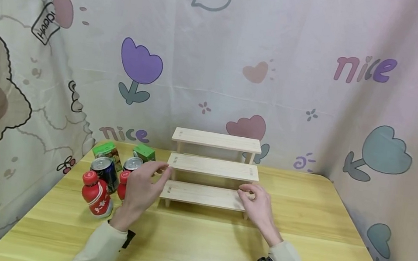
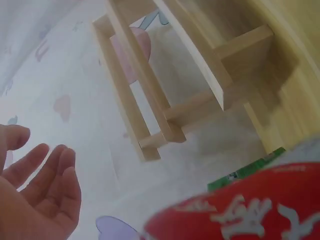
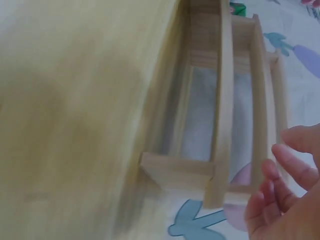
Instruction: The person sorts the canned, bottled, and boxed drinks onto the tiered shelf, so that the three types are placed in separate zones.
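Observation:
A three-tier wooden display stand (image 1: pixel 212 167) stands at the middle back of the table. My left hand (image 1: pixel 141 190) hovers by its left end, fingers loosely bent and nothing held. At the stand's lower right, my right hand (image 1: pixel 259 204) overlaps the bottom step, its fingers also loosely curved and holding nothing. Both wrist views show bare palms, the left hand (image 2: pixel 45 195) and the right hand (image 3: pixel 287 192). A red-capped bottle (image 1: pixel 97 197) stands left of my left hand, and a second red bottle (image 1: pixel 123 181) is partly hidden behind that hand.
Behind the bottles are a dark can (image 1: pixel 106 174) and another can (image 1: pixel 133 163). Farther back stand a green carton (image 1: pixel 108 150) and a second green carton (image 1: pixel 145 152). A printed curtain (image 1: pixel 218 61) hangs behind the wooden table (image 1: pixel 299 230).

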`<state>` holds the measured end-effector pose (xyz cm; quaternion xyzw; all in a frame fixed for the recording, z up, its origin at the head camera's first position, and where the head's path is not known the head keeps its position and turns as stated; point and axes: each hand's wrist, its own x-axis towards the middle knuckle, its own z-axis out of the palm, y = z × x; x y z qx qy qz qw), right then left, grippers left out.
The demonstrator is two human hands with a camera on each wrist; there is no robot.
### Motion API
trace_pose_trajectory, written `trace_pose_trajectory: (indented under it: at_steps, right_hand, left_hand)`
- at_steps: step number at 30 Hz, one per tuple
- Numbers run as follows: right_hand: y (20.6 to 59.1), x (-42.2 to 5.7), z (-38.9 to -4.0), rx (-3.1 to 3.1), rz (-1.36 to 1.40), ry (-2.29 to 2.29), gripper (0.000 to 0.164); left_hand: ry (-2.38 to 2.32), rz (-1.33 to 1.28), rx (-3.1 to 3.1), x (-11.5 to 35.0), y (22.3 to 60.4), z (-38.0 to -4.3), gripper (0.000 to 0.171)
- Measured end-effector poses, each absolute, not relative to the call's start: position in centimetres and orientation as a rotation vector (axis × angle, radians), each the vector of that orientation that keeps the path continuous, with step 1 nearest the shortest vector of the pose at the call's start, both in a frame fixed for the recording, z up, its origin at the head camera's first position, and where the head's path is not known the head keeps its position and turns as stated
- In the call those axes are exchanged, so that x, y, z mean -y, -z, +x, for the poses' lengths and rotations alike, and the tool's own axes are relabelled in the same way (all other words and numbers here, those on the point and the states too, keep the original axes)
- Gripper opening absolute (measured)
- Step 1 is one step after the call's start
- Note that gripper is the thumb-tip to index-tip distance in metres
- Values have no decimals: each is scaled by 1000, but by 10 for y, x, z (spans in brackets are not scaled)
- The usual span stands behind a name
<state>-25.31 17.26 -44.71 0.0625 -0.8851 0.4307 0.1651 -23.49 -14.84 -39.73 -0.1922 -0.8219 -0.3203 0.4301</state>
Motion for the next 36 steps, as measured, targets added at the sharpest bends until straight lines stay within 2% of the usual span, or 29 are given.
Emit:
trace_pose_trajectory:
  at_steps: [10,17,25,36]
  right_hand:
    - [466,-195,-258,2694,144,-1202,27]
    - [467,-199,-258,2709,92,-1326,40]
    - [474,-203,-255,2658,-50,-1639,46]
    - [476,-206,-260,2591,-59,-1798,47]
  left_hand:
    - [909,-380,1973,183,396,-230,11]
    - [1031,-171,2135,203,400,-220,29]
    - [1218,50,2317,218,408,-208,46]
    - [1298,78,2569,230,419,-205,64]
